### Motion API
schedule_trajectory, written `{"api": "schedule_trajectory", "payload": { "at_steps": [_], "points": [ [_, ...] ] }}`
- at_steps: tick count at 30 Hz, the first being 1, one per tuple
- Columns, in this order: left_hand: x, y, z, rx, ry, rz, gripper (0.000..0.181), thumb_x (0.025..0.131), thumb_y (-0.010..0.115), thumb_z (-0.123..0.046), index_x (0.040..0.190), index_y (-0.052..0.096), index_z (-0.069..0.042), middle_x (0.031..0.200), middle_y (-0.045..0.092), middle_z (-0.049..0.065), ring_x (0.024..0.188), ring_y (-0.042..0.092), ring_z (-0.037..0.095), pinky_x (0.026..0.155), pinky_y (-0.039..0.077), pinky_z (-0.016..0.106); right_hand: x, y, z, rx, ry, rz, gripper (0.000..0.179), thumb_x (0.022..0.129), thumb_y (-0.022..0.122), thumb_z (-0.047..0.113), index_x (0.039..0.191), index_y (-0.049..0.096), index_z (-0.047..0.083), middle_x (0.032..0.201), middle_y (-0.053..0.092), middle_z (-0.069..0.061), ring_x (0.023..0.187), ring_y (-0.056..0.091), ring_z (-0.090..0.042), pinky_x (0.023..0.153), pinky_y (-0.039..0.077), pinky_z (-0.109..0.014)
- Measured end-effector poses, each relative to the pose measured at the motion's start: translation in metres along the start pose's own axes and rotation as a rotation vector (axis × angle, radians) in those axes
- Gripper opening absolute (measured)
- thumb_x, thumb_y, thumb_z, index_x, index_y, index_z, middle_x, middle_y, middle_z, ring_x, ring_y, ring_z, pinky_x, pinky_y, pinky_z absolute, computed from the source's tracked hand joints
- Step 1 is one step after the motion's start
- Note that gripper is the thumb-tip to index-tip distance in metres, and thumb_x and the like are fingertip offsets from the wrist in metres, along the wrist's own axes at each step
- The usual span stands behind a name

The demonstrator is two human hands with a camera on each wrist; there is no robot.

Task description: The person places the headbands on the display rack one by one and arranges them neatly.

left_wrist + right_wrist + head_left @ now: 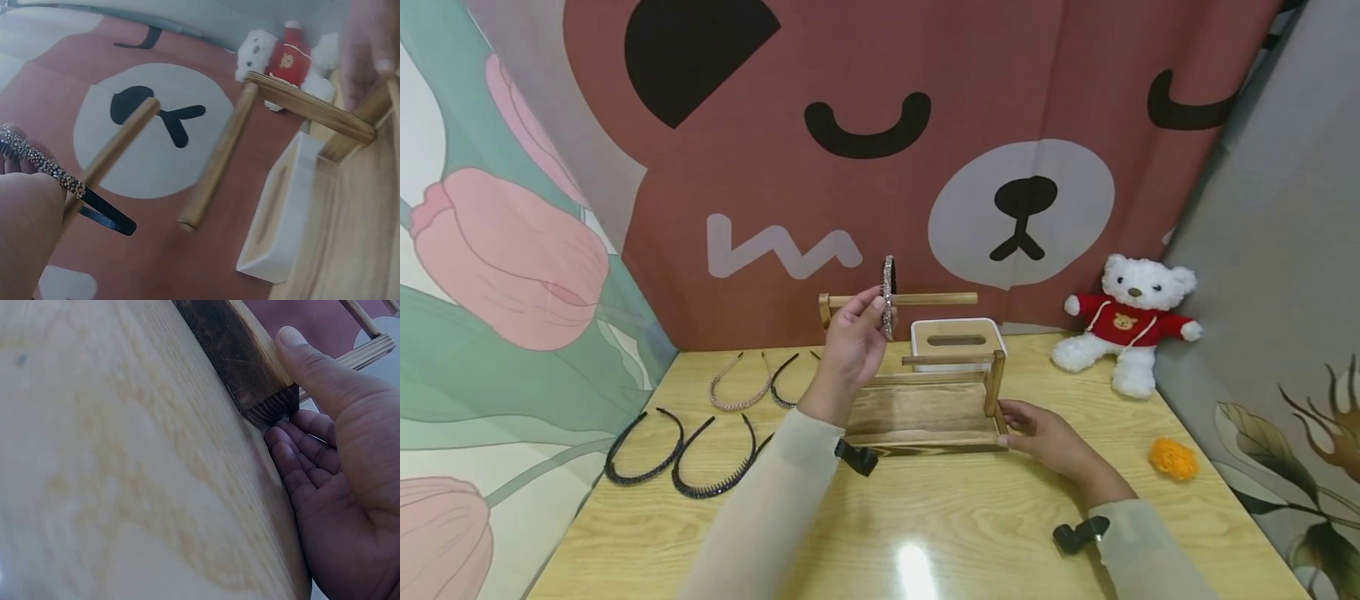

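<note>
My left hand [857,337] pinches a rhinestone-covered headband [888,300], raised at the upper rod [936,298] of a wooden rack. The headband's dark ends point down past the rod in the left wrist view; whether it sits around the rod I cannot tell. On the table stands the wooden rack [925,408], with a shorter lower rod [947,360] on its right post. My right hand [1045,437] grips the right end of the rack's base, thumb at the front. In the right wrist view its fingers curl at the base's dark corner [275,403].
Several headbands lie at the left, including a pink one [741,406] and black ones [711,492]. Behind the rack is a white tissue box [921,333] with a wooden top. A white teddy bear [1138,287] and an orange bundle [1173,459] are at the right.
</note>
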State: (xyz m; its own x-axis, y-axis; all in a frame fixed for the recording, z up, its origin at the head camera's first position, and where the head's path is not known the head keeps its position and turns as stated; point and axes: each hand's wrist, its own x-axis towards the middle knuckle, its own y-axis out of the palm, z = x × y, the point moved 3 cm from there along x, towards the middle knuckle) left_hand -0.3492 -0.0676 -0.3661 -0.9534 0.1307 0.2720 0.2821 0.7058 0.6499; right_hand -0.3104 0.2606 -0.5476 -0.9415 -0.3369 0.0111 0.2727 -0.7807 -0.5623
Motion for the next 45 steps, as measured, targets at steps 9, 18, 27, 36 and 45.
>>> {"api": "schedule_trajectory", "payload": {
  "at_steps": [9, 18, 27, 36, 45],
  "points": [
    [-0.004, -0.018, 0.024, -0.008, -0.023, -0.036, 0.034, 0.11, 0.051, 0.008, 0.103, 0.077, -0.013, 0.101, 0.075, 0.004, 0.087, 0.068, 0.011, 0.082, 0.058, 0.021, -0.002, 0.0, 0.004, 0.023, -0.003, 0.003, 0.069, 0.102, 0.079, 0.028, 0.159, 0.051, 0.001, 0.157, 0.06, -0.023, 0.144, 0.058, -0.046, 0.119, 0.049, -0.058],
    [-0.006, -0.032, 0.037, 0.003, -0.035, -0.058, 0.033, 0.11, 0.053, 0.008, 0.103, 0.077, -0.014, 0.101, 0.077, 0.003, 0.087, 0.071, 0.01, 0.085, 0.061, 0.021, -0.001, 0.001, 0.005, 0.039, -0.008, 0.007, 0.07, 0.102, 0.08, 0.027, 0.159, 0.051, 0.0, 0.157, 0.06, -0.024, 0.143, 0.058, -0.046, 0.119, 0.048, -0.059],
    [-0.005, -0.036, 0.043, 0.0, -0.043, -0.06, 0.032, 0.11, 0.054, 0.007, 0.104, 0.077, -0.014, 0.102, 0.077, 0.003, 0.087, 0.073, 0.011, 0.087, 0.062, 0.022, 0.001, 0.001, 0.0, 0.02, -0.024, 0.006, 0.07, 0.103, 0.079, 0.028, 0.16, 0.05, 0.0, 0.156, 0.06, -0.024, 0.143, 0.059, -0.047, 0.118, 0.05, -0.049],
    [-0.005, -0.035, 0.044, 0.004, -0.051, -0.043, 0.031, 0.111, 0.054, 0.005, 0.105, 0.077, -0.015, 0.104, 0.077, 0.003, 0.09, 0.073, 0.011, 0.094, 0.062, 0.025, -0.001, 0.0, -0.001, 0.003, -0.009, -0.002, 0.071, 0.102, 0.08, 0.03, 0.16, 0.051, 0.002, 0.157, 0.06, -0.022, 0.143, 0.059, -0.044, 0.115, 0.05, -0.031],
    [-0.003, -0.035, 0.044, -0.005, -0.067, -0.059, 0.03, 0.111, 0.054, 0.003, 0.104, 0.078, -0.013, 0.104, 0.077, 0.004, 0.089, 0.072, 0.012, 0.089, 0.061, 0.023, -0.002, -0.001, 0.004, 0.034, -0.023, -0.002, 0.07, 0.102, 0.08, 0.025, 0.159, 0.051, -0.002, 0.156, 0.06, -0.025, 0.142, 0.06, -0.046, 0.117, 0.051, -0.047]
  ]
}}
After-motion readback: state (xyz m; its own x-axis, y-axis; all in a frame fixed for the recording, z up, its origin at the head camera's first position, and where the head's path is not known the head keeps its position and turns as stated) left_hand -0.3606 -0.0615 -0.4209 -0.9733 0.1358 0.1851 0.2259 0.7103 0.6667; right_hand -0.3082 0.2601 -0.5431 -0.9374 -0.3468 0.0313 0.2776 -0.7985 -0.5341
